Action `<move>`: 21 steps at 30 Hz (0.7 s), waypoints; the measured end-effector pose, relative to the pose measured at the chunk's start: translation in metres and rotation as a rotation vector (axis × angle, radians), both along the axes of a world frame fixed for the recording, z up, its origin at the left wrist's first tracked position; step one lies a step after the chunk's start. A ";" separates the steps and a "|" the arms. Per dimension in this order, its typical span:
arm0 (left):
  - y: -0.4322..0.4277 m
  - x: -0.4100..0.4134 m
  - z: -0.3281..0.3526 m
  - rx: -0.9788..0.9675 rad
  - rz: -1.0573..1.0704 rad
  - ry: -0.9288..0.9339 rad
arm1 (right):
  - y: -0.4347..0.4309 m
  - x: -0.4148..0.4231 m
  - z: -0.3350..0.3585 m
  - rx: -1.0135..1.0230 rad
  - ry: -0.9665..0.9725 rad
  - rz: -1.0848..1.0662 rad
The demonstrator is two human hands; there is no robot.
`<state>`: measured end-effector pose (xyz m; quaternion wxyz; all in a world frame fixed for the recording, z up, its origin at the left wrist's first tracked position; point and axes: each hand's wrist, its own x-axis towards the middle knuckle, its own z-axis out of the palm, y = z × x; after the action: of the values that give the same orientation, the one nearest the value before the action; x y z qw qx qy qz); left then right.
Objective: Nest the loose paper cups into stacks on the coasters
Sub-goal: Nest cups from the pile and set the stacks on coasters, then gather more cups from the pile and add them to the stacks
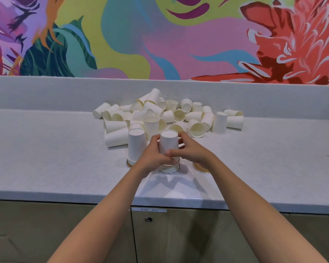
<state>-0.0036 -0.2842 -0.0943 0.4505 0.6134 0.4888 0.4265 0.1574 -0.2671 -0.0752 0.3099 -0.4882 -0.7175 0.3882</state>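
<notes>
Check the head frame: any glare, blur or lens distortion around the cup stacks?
Head view: soft, even light, no glare on the counter; faint shadows fall toward the camera from the left hand and right hand gripping the middle stack; counter edges bow from the wide-angle lens; no motion blur.

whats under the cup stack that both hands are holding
A round coaster: only a thin edge shows at the foot of the stack. The rest is covered by the cups and by the left hand and right hand gripping them.
</notes>
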 end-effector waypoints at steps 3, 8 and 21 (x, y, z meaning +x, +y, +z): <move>-0.001 -0.006 0.021 0.026 -0.016 0.028 | 0.001 0.005 0.013 -0.005 0.019 0.014; 0.006 -0.020 0.063 0.073 -0.083 0.064 | 0.020 0.006 0.037 0.001 0.074 0.007; 0.109 -0.072 0.091 0.322 0.145 0.323 | 0.109 -0.004 0.031 0.289 -0.150 -0.292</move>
<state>-0.0759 -0.1749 -0.0031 0.2310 0.7008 0.5232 0.4264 0.1535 -0.1584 -0.0445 0.3752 -0.5651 -0.7084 0.1949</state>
